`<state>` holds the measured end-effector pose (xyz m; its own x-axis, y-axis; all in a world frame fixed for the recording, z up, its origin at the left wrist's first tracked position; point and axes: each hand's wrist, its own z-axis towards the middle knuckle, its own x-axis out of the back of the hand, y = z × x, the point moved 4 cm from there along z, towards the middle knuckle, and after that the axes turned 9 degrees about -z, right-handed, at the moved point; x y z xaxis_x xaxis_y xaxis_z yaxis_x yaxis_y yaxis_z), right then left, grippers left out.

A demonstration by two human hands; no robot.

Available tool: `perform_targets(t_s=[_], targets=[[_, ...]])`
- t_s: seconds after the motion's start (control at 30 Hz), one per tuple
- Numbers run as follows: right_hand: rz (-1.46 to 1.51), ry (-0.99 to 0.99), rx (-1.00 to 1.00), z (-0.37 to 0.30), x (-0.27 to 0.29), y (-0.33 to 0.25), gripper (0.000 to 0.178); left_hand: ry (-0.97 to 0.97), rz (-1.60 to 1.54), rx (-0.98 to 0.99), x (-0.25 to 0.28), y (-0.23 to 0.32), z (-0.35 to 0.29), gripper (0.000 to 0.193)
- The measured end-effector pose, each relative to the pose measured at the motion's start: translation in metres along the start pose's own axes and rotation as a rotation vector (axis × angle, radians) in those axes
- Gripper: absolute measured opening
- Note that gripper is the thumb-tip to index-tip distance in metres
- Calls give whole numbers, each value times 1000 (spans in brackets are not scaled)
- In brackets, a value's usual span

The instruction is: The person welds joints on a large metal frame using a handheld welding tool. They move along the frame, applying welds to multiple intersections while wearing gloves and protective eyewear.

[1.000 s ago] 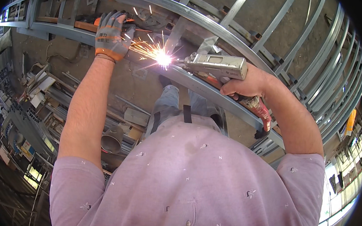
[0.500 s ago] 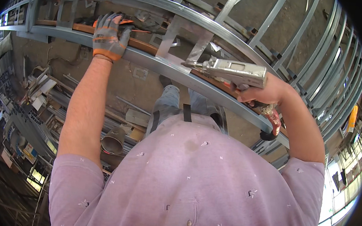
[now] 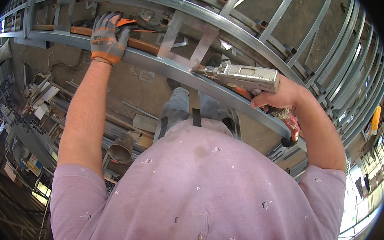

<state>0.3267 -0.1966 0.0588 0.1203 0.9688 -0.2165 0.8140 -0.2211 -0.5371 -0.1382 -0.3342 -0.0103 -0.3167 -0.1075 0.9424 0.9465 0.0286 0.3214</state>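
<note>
My left hand (image 3: pixel 108 39), in a grey glove with orange bands, lies over the long galvanized metal rail (image 3: pixel 146 63). Its fingers stretch forward past the rail and the thumb stands apart. An orange-handled tool (image 3: pixel 126 22) is just beyond the fingers. My bare right hand (image 3: pixel 280 95) is closed round the grip of a silver pistol-shaped power tool (image 3: pixel 250 76) with a worn red lower part. The tool's nose points left and meets the rail where a flat metal crosspiece (image 3: pixel 203 48) joins it. Which bit or fastener is at the tip cannot be made out.
A curved metal track (image 3: pixel 201 12) runs beyond the rail, with more studs (image 3: pixel 278 18) behind it. Stacked metal lengths (image 3: pixel 342 73) curve along the right. On the floor by my left stand a round bucket-like container (image 3: pixel 121 149) and scattered offcuts (image 3: pixel 43 95).
Both hands and the rail sit slightly farther left in view. The tool's nose stays at the crosspiece joint, and my grip on the tool is the same.
</note>
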Motion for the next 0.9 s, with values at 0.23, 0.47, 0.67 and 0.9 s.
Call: perform_targets(t_s=[0.23, 0.47, 0.67, 0.9], targets=[[-55, 34, 30, 5, 0, 11, 42, -6, 17, 10, -1, -2, -1, 50], [-4, 50, -26, 2, -2, 10, 44, 6, 0, 30, -1, -1, 0, 49], [-41, 75, -46, 1, -3, 14, 44, 10, -1, 25, -1, 0, 1, 50], [-57, 67, -59, -1, -3, 11, 42, 22, 6, 12, 0, 1, 1, 48]])
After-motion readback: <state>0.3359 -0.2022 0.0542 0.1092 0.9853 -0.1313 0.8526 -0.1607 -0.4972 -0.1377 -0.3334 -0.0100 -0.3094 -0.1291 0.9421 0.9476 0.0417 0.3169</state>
